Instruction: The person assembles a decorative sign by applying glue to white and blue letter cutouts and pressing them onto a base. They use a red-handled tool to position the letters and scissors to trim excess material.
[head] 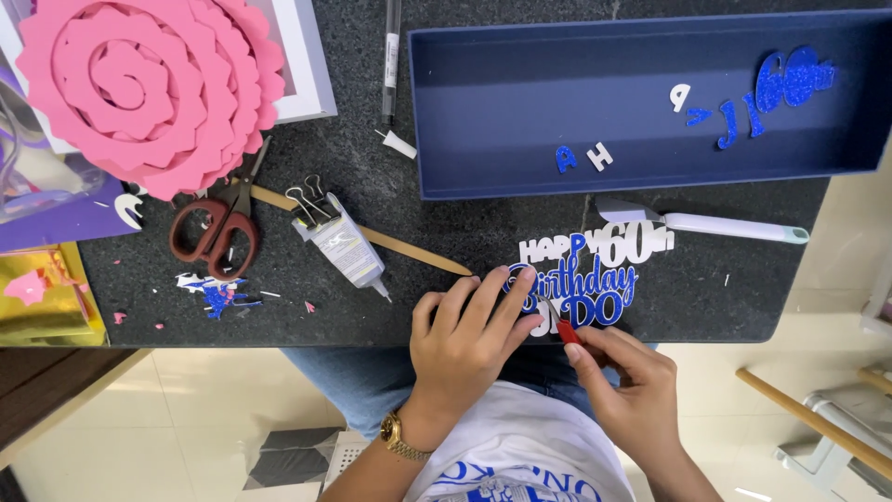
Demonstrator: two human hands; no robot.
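Note:
A white and blue glitter paper lettering cutout (595, 274) lies at the near edge of the dark stone table (446, 251). My left hand (469, 339) rests flat on its left end, fingers spread over the blue letters. My right hand (624, 376) pinches a small red tool (569, 332) at the cutout's lower edge. A gold watch sits on my left wrist.
A shallow navy box (520, 102) with loose blue and white letters stands at the back right. A white craft tool (715, 224), a glue tube (346, 249) with binder clips, a wooden stick (409, 246), red-handled scissors (221, 228), a pen (391, 56) and a big pink foam rose (149, 84) lie about.

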